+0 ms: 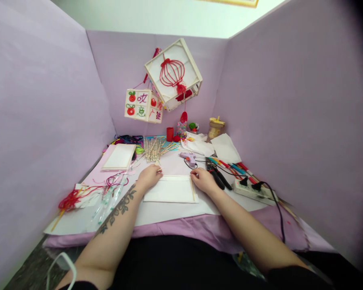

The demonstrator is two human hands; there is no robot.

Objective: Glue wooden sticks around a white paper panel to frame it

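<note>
A flat white paper panel (pixel 168 192) edged with thin pale sticks lies in front of me on the table. At its upper left corner is my left hand (pixel 149 177), fingers closed in a pinch; a light stick end shows by the fingertips. My right hand (pixel 203 180) pinches the upper right corner, thumb and fingers together on the frame. A pale stick (pixel 193 189) runs down the panel's right side. Beyond the hands lie a heap of patterned sticks (pixel 153 150) and a lilac glue gun (pixel 188 158). Black-handled pliers (pixel 219 177) rest right of my right hand.
A second framed panel (pixel 119 157) lies at the left, near red yarn (pixel 71 200) and clear plastic sleeves (pixel 109 201). At the right stand a power strip (pixel 254 191) with black cords and several markers (pixel 238 169). Decorated box lanterns (pixel 174 74) hang above the back.
</note>
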